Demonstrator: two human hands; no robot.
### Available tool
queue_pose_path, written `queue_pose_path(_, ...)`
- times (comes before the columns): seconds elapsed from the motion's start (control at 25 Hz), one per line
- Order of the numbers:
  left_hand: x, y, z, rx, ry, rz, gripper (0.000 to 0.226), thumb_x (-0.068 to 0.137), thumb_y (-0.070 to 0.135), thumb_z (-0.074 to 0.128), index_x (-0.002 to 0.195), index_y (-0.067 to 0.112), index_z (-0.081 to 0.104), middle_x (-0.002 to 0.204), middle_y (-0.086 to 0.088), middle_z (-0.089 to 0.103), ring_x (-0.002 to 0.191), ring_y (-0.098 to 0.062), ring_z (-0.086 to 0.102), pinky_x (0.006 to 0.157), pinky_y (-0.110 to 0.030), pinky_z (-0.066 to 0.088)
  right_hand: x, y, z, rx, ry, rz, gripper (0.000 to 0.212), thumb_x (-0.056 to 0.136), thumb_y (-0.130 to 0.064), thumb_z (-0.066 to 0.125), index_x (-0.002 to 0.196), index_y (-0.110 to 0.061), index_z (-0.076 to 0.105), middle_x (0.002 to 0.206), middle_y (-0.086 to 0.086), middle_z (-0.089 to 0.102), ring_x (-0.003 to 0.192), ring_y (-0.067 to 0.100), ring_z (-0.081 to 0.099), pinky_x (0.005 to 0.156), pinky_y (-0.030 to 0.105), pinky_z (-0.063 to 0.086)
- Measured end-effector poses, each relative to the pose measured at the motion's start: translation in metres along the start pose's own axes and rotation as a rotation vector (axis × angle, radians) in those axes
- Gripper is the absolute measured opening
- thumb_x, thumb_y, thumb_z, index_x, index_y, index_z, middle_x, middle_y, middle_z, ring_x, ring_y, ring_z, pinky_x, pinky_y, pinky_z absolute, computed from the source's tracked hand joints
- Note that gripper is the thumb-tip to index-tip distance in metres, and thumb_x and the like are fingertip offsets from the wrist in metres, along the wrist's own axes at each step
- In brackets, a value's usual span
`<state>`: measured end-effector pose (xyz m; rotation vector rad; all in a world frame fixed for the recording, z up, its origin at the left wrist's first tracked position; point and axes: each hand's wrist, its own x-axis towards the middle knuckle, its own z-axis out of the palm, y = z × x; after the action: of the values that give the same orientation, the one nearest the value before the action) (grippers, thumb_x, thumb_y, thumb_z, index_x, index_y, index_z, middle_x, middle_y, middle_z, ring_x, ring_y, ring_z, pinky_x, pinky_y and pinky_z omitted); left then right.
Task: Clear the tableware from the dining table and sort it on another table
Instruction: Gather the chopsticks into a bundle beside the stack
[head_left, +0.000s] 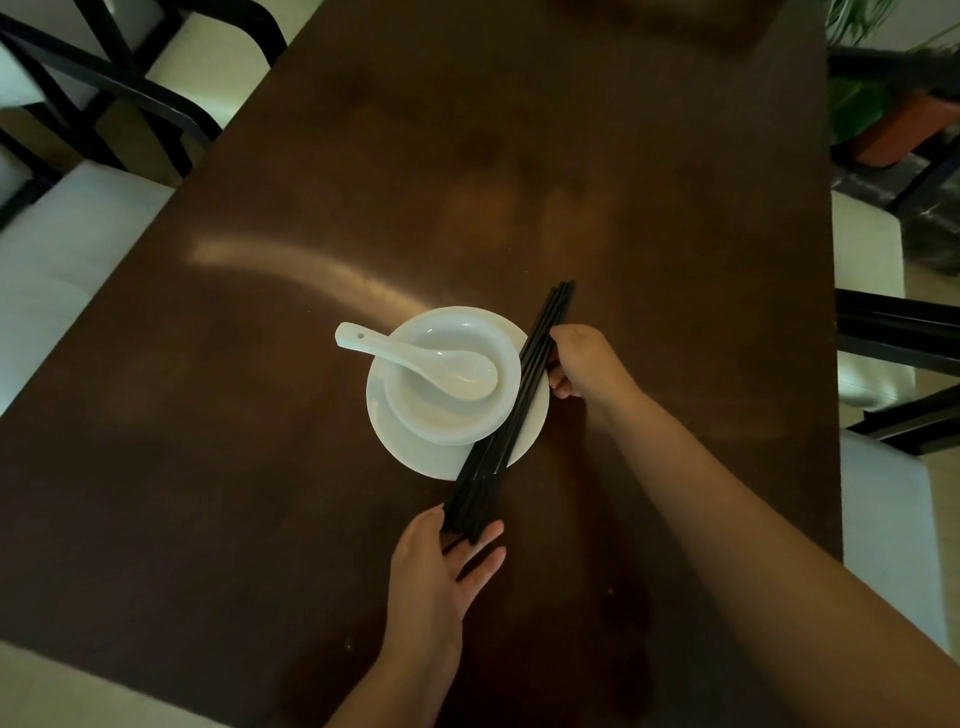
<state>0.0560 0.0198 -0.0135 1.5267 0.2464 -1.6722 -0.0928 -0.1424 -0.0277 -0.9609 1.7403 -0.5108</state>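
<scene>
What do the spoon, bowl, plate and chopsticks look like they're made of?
Spoon, bowl and plate: probably glazed white ceramic, going by their smooth, glossy, thick-rimmed look; melamine can't be ruled out. Chopsticks: uniform matte black with squared shafts, likely plastic or lacquered wood; the dim light leaves it open. Table: dark brown with a soft sheen, seemingly polished wood or veneer.

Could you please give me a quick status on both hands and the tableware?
Right hand gripping black chopsticks mid-bundle; left hand open, squaring their near ends. Bowl with spoon on plate, untouched. Nothing in the way.
</scene>
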Motion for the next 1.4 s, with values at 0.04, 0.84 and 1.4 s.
queue_pose_path(0.04, -0.001, 0.000, 0.001, -0.007, -0.003, -0.006, 0.019, 0.096, 0.011, 0.040, 0.101, 0.008, 0.058, 0.103, -0.019, 0.065, 0.081, -0.029, 0.072, 0.058, -0.037, 0.056, -0.001, 0.003, -0.001, 0.027, 0.003, -0.006, 0.031, 0.097, -0.023, 0.031, 0.081, -0.013, 0.055, 0.059, 0.007, 0.053, 0.048, 0.018, 0.048, 0.051, 0.029, 0.042)
queue_pose_path(0.84, 0.076, 0.141, -0.008, 0.819, 0.007, 0.501, 0.022, 0.095, 0.030, 0.039, 0.110, 0.018, 0.052, 0.111, -0.006, 0.062, 0.081, -0.016, 0.063, 0.065, -0.029, 0.051, -0.073, 0.041, 0.008, 0.336, -0.122, 0.135, 0.009, 0.095, -0.024, 0.047, 0.100, -0.025, 0.054, 0.089, 0.008, 0.067, 0.065, 0.017, 0.071, 0.056, 0.022, 0.058)
queue_pose_path(1.4, 0.094, 0.191, 0.028, 1.263, -0.513, 0.371, 0.016, 0.085, 0.024, 0.064, 0.099, 0.018, 0.068, 0.099, -0.008, 0.071, 0.087, -0.019, 0.070, 0.062, -0.025, 0.058, -0.074, 0.047, 0.030, 0.488, 0.093, 0.060, 0.032, 0.088, -0.006, 0.056, 0.120, -0.010, 0.059, 0.088, -0.002, 0.069, 0.073, 0.009, 0.070, 0.057, 0.021, 0.057)
